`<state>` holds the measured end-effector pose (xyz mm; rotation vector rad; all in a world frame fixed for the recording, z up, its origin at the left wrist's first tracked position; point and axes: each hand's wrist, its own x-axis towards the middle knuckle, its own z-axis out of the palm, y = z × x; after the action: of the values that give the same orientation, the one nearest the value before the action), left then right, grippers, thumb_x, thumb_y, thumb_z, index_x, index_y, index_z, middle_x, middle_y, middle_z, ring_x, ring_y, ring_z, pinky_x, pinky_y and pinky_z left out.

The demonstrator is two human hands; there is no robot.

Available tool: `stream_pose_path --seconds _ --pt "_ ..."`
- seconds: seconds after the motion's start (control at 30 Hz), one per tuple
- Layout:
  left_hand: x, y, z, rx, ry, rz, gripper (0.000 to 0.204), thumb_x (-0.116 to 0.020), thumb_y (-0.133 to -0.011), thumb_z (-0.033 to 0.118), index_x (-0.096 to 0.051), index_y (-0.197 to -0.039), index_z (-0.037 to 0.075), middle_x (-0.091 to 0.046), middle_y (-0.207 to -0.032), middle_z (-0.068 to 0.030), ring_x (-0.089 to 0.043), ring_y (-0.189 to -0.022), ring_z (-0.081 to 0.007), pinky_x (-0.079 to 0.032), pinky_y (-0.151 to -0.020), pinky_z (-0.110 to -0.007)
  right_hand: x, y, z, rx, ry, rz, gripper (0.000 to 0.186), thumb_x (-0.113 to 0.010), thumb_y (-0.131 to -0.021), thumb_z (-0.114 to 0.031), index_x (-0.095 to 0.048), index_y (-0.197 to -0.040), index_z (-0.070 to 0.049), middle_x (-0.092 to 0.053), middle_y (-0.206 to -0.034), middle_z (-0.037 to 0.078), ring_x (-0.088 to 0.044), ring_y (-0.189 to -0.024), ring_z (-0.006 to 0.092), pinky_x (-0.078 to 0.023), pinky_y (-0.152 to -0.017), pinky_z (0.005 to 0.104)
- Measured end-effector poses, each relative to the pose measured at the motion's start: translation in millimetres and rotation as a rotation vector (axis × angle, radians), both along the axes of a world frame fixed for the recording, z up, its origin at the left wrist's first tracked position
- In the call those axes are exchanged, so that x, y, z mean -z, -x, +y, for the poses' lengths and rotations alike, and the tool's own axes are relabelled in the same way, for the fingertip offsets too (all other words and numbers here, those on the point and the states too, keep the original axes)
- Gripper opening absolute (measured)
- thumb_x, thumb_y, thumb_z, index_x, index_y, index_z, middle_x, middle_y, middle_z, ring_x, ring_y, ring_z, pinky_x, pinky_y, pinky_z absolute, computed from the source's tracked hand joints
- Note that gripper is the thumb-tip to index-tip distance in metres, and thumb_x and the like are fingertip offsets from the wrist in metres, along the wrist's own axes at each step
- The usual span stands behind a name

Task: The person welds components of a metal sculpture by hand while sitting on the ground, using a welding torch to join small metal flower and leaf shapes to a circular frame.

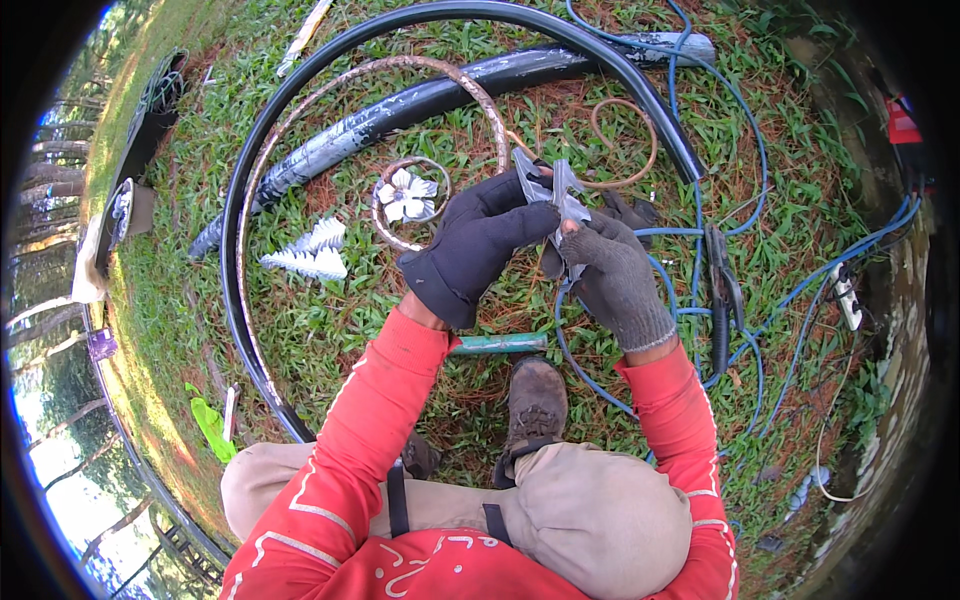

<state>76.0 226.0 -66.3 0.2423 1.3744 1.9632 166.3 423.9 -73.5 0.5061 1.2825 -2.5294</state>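
My left hand (485,235), in a black glove, grips a bent grey piece of thin sheet metal (562,187) from the left. From the right, my right hand (615,275), in a dark grey knit glove with a bare thumb tip, pinches the lower part of the same piece. It is held off the ground in front of me; my fingers hide part of it. Left of my left hand lies a white metal flower (408,195) inside a coppery ring-shaped curl (380,215). Farther left, silvery ribbed leaf shapes (308,252) rest on the grass.
A black curved tube (236,200) arcs around the work area, over a black-and-silver pole (330,150). Blue cable (765,160) loops at the right beside a dark clamp-like tool (722,290). A green tube (505,343) lies by my boot (537,400). A white power strip (846,297) is far right.
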Motion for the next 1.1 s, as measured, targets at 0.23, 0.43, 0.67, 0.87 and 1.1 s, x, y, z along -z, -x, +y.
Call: stream_pose_path --seconds 0.23,0.43,0.67,0.87,1.1 --pt "4.1 33.7 -12.5 -0.238 -0.025 -0.018 0.043 -0.074 -0.113 0.02 -0.068 -0.148 -0.005 -0.078 -0.132 -0.014 -0.078 -0.124 -0.0286 -0.063 -0.107 -0.044 8.5 21.1 10.1 0.25 -0.43 -0.009 0.036 -0.076 -0.111 -0.024 -0.082 -0.129 0.007 -0.082 -0.102 0.006 -0.07 -0.089 0.0102 -0.055 -0.081 0.0311" --pt "13.7 106.3 -9.3 -0.22 0.375 -0.103 0.03 -0.078 -0.112 0.026 -0.075 -0.125 0.0 -0.078 -0.11 -0.0073 -0.078 -0.097 -0.0225 -0.061 -0.073 -0.035 2.2 96.5 51.0 0.112 -1.268 0.125 0.028 -0.075 -0.107 -0.028 -0.087 -0.118 -0.006 -0.083 -0.088 0.016 -0.077 -0.078 0.0266 -0.06 -0.076 0.0417" --pt "40.6 153.0 9.3 0.323 1.023 0.444 0.013 -0.077 -0.103 0.017 -0.074 -0.108 0.006 -0.072 -0.082 -0.0084 -0.07 -0.069 -0.0205 -0.054 -0.06 -0.037 83.1 160.0 34.4 -0.038 -1.528 0.354 0.021 -0.07 -0.105 -0.027 -0.083 -0.107 -0.01 -0.08 -0.097 0.023 -0.078 -0.093 0.0462 -0.061 -0.084 0.0558" --pt "77.8 156.2 -0.3 0.558 1.124 0.965 0.012 -0.071 -0.105 0.011 -0.076 -0.115 0.006 -0.08 -0.09 -0.0123 -0.082 -0.082 -0.0233 -0.063 -0.067 -0.04 99.7 165.2 16.2 -0.229 -1.547 0.382 0.022 -0.069 -0.107 -0.026 -0.079 -0.111 -0.008 -0.081 -0.101 0.023 -0.078 -0.098 0.0473 -0.061 -0.086 0.0575" --pt "103.0 157.0 -5.5 0.492 1.136 0.939 0.059 -0.1 -0.07 0.018 -0.074 -0.122 0.014 -0.083 -0.102 -0.0125 -0.083 -0.1 -0.0357 -0.066 -0.083 -0.045 93.3 165.3 22.3 -0.407 -1.178 0.35 0.043 -0.063 -0.111 -0.033 -0.075 -0.143 -0.007 -0.083 -0.111 0.024 -0.08 -0.105 0.0415 -0.06 -0.096 0.0507"
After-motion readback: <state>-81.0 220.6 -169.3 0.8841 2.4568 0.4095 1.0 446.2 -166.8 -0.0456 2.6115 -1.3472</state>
